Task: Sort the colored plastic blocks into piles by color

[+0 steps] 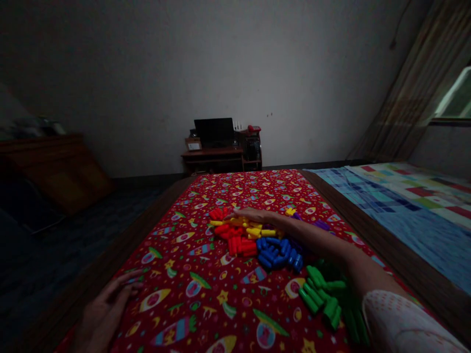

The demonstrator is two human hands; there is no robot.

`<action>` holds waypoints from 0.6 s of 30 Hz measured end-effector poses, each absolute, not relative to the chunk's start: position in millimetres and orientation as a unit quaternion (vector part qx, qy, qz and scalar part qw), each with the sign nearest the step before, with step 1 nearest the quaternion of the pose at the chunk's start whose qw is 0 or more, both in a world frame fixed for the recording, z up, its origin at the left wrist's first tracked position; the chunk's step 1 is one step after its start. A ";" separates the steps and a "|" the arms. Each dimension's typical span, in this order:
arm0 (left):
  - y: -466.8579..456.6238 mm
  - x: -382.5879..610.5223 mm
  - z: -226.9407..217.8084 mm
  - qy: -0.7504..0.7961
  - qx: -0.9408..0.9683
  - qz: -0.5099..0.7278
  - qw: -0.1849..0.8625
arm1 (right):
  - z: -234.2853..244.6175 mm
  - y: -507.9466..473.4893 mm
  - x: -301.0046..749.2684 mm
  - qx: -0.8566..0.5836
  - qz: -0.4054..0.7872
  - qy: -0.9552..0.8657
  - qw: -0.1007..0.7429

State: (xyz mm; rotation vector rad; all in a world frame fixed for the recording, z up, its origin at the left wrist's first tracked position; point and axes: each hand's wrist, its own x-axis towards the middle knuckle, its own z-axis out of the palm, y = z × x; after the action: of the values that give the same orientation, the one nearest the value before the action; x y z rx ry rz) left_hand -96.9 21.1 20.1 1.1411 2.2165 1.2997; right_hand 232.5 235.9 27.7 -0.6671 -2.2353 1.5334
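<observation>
My right hand [248,214] reaches across the cloth and lies over the red and yellow pieces. Its fingers look stretched out to the left, with their undersides hidden. Below it are red plastic toy pieces [241,245] and yellow pieces [253,232]. A heap of blue pieces [272,252] lies nearer, under the forearm's left side. Green pieces [320,294] sit close to my right sleeve, partly in shadow. Purple pieces [322,225] show beyond the forearm. At the cloth's left edge my left hand [108,304] rests, fingers apart and slightly bent, holding nothing.
A red patterned cloth [206,314] covers the long table, whose brown edge [154,211] shows on the left. On the right is a bed with a blue checked sheet [371,206]. A desk with a monitor [214,130] stands by the wall, a wooden cabinet [62,171] at left.
</observation>
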 end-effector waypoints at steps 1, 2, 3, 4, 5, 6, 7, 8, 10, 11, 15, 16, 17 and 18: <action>19.9 -95.8 20.9 0.777 0.399 0.457 0.169 | 31.3 224.2 223.8 -0.209 0.530 -0.810 0.143; 19.0 -95.7 20.5 0.772 0.400 0.461 0.174 | 35.9 212.5 217.4 -0.176 0.523 -0.825 0.122; 18.5 -96.7 19.1 0.764 0.403 0.471 0.179 | 41.5 201.9 214.4 -0.145 0.524 -0.833 0.107; 18.5 -98.5 16.8 0.754 0.406 0.482 0.184 | 47.9 193.3 215.7 -0.121 0.529 -0.834 0.102; 19.3 -101.0 14.2 0.745 0.410 0.492 0.186 | 54.7 187.7 222.1 -0.113 0.531 -0.832 0.113; 21.0 -103.6 11.6 0.739 0.415 0.498 0.185 | 61.4 185.4 234.3 -0.120 0.530 -0.828 0.139; 24.1 -106.0 9.5 0.733 0.428 0.497 0.182 | 67.4 186.2 252.2 -0.149 0.515 -0.822 0.190; 28.9 -107.6 8.1 0.727 0.448 0.490 0.177 | 71.8 189.4 275.6 -0.208 0.481 -0.814 0.252; 45.2 -107.1 7.6 0.707 0.514 0.456 0.166 | 73.3 198.0 333.8 -0.339 0.417 -0.761 0.364; 57.3 -104.2 8.5 0.694 0.550 0.436 0.160 | 69.5 200.9 365.4 -0.400 0.395 -0.723 0.402; 129.5 -72.3 14.0 0.648 0.649 0.361 0.166 | 30.9 193.5 464.8 -0.590 0.289 -0.591 0.469; 150.7 -60.0 14.9 0.637 0.662 0.353 0.177 | 19.1 189.4 476.4 -0.596 0.303 -0.563 0.487; 171.4 -46.7 15.4 0.620 0.679 0.344 0.191 | 8.4 186.0 481.9 -0.597 0.321 -0.534 0.505; 190.6 -32.8 15.3 0.602 0.694 0.337 0.206 | -0.4 184.0 482.0 -0.591 0.341 -0.515 0.519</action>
State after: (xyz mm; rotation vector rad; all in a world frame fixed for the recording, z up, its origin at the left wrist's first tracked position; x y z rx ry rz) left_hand -32.8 190.6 15.3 1.9334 1.6788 0.9381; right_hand 482.0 184.0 -0.4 -1.4183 -1.2357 0.8182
